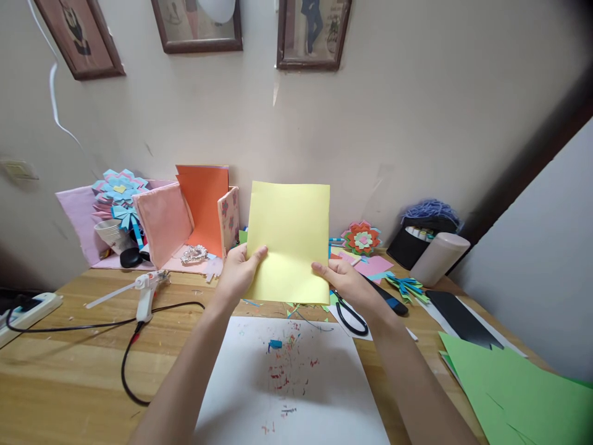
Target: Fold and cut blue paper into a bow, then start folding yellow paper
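A plain yellow sheet of paper [290, 228] is held upright in front of me, above the table. My left hand [238, 269] grips its lower left edge, thumb on the near face and fingers hidden behind. At the lower right edge, my right hand [345, 278] pinches it the same way. Below the yellow paper lies a white sheet [241, 389] with coloured marks and a small blue scrap [275, 344]. Black-handled scissors [354, 324] rest just under my right hand, partly hidden by it.
A white glue gun [147, 293] with its black cord stands at left, near a power strip [34, 315]. Behind are a pink fabric organizer [164, 225], orange paper [206, 204] and paper flowers [362, 238]. Green sheets [532, 389] lie at right, near a pink cylinder [440, 259].
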The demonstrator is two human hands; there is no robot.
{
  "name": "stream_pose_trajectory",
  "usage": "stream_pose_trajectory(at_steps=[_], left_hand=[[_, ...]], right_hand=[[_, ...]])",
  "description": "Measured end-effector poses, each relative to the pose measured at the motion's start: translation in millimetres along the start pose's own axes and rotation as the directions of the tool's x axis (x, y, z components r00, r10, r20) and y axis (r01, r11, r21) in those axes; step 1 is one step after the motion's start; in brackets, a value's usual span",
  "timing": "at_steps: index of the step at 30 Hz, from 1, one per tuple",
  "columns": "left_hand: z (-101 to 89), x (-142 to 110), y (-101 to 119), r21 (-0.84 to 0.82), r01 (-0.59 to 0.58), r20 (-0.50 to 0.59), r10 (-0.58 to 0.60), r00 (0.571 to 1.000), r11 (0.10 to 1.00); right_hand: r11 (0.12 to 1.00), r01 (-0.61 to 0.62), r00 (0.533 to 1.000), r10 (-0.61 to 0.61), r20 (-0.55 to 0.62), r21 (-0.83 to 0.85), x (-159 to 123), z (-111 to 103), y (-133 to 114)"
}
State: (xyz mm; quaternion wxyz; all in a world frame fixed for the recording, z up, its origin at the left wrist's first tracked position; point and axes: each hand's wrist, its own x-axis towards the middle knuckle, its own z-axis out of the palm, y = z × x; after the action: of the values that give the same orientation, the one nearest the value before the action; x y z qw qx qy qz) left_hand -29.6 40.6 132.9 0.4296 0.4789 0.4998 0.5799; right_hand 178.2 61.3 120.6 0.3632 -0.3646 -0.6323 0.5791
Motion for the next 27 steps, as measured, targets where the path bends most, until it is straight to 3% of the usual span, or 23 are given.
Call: stream_pose_trajectory(at_steps=[6, 15, 22, 27], left_hand=[[-10.1, 1, 4, 0.02, -0.001, -0.008, 0.001, 1.0, 1.0], [-27.6, 6, 3, 0.111, 0.009, 0.006, -0.01, 1.0, 0.994], [-30.0, 9, 5, 0.148, 0.001, -0.041, 0.005, 0.999, 0.989], [-29.8, 8, 4, 0.235, -0.041, -0.011, 0.045, 0.999, 0.971]], right_hand=[[0.999, -0.004, 0.978, 0.012, 0.207, -0.04, 0, 6, 2], [1.0, -0.006, 0.94, 0.016, 0.34, -0.029, 3, 14, 5], [0.998, -0.04, 0.909, 0.059, 0.412, -0.054, 1, 14, 8], [0.994, -0.043, 0.9, 0.081, 0.428, -0.098, 2, 12, 8]])
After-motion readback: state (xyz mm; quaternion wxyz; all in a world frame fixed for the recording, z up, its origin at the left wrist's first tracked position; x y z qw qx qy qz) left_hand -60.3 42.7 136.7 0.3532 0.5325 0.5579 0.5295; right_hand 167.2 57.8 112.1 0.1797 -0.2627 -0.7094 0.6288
